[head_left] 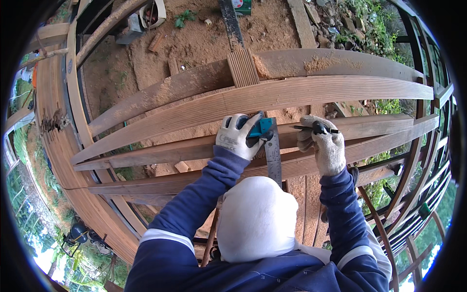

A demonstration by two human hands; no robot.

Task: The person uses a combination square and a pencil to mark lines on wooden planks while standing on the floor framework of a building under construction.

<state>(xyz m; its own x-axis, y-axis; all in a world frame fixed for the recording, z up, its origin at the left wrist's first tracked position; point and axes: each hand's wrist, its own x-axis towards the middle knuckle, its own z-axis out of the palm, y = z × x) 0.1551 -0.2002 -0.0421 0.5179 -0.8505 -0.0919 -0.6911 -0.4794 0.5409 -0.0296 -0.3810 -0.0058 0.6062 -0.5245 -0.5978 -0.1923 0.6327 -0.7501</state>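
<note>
My left hand (239, 134), in a white work glove with dark fingertips, grips the teal stock of a try square (274, 158). Its metal ruled blade points toward me across a gap between long brown boards. To the right, my right hand (325, 143), gloved too, pinches a thin dark pencil (302, 127) held roughly level, its end toward the square. The pencil is over the boards; whether it touches wood I cannot tell. Just beyond both hands runs a grooved board (272, 95). A white head covering (258, 219) hides what lies below the square.
Behind the grooved board lies a sawdust-strewn board (335, 63), with a short grooved block (243, 68) across it. A thick timber beam (63, 141) runs along the left. Dark metal railing (428, 160) stands at right. Sandy ground, rubble (335, 29) and plants lie beyond.
</note>
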